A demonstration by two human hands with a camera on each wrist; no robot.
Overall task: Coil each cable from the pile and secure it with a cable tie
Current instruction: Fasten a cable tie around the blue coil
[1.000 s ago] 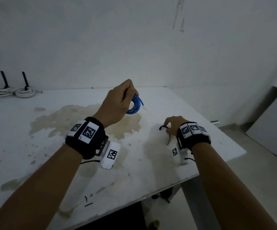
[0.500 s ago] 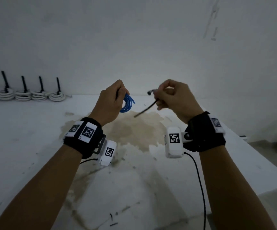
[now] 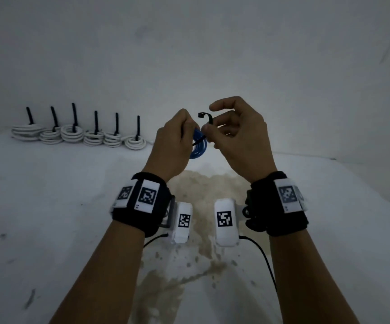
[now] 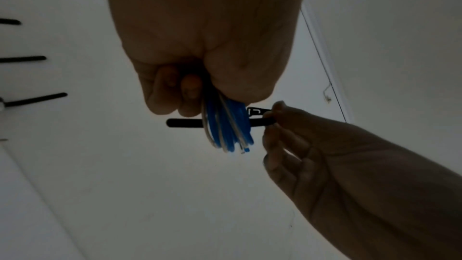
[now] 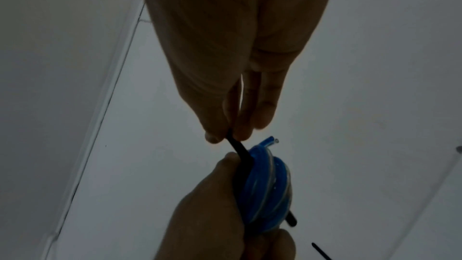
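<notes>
- Holding the blue coil (image 3: 198, 146) above the surface (image 3: 49, 206) – left hand (image 3: 173, 141) w/ fingers curled round it.
- Right hand (image 3: 238, 134) pinches a black tie (image 4: 185, 122), thumb & fingertip clamped near its head.
- Tie runs thru the coil's middle, tail poking out the far side.
- Six tied white coils (image 3: 77, 135) in a row at the surface's back-left, by the wall.

Pretty dim all round, with a flat bluish-grey cast and no hard shadows or glare. Both wrist views are darker and grainy, hands nearly silhouetted against the pale wall. Head view bends at the edges.
</notes>
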